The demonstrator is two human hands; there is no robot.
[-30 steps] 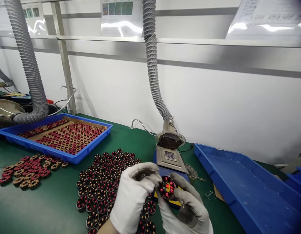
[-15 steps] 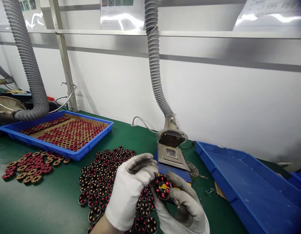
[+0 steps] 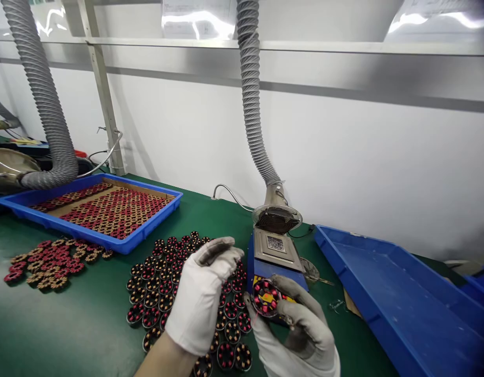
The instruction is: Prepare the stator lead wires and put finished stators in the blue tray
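My right hand [image 3: 296, 330], in a grey-stained white glove, holds a small round stator [image 3: 266, 298] with red coil windings up in front of the blue solder pot [image 3: 273, 256]. My left hand [image 3: 204, 293], also gloved, hovers just left of the stator with its fingers curled; whether it pinches a thin wire from the stator is too small to tell. Under both hands a cluster of the same stators [image 3: 163, 283] stands in rows on the green mat.
A blue tray [image 3: 61, 228] full of stators sits at the left, with a loose pile [image 3: 49, 262] in front. An empty blue tray [image 3: 402, 303] lies at the right. A grey fume hose [image 3: 257, 115] ends above the solder pot.
My left hand has drawn away to the left from the stator, which my right hand still holds. The view has tilted slightly, so the bench sits higher in frame.
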